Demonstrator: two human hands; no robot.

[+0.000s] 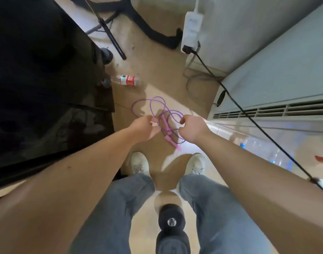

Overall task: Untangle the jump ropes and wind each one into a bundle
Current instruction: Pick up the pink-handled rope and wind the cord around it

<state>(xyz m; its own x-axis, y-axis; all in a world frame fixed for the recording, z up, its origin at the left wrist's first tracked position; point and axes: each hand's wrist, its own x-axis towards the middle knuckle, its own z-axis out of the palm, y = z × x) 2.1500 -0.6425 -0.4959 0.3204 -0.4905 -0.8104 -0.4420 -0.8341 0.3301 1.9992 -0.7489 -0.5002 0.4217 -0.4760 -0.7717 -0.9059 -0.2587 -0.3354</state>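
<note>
Purple cord of a jump rope (158, 97) hangs in tangled loops between the two hands, above the tan floor (157, 66) and just ahead of the person's white shoes (138, 163). Its two pink handles (166, 125) dangle close together in the middle of the tangle, one lower than the other, the lower one pointing toward the right shoe. The left hand (145, 128) pinches the cord at the tangle's left side, its fingers (154, 120) bent in on the strand. The right hand (192, 128) grips the loops at the right side, fingers (182, 121) curled round the cord. Whether the far loops touch the floor cannot be told. A plastic bottle with a red label (128, 80) lies on the floor beyond the rope, near the corner of a black cabinet (47, 88) that runs along the floor's left edge. A white vented unit (267, 99) stands at the right, with a black cable (248, 115) crossing its front.
</note>
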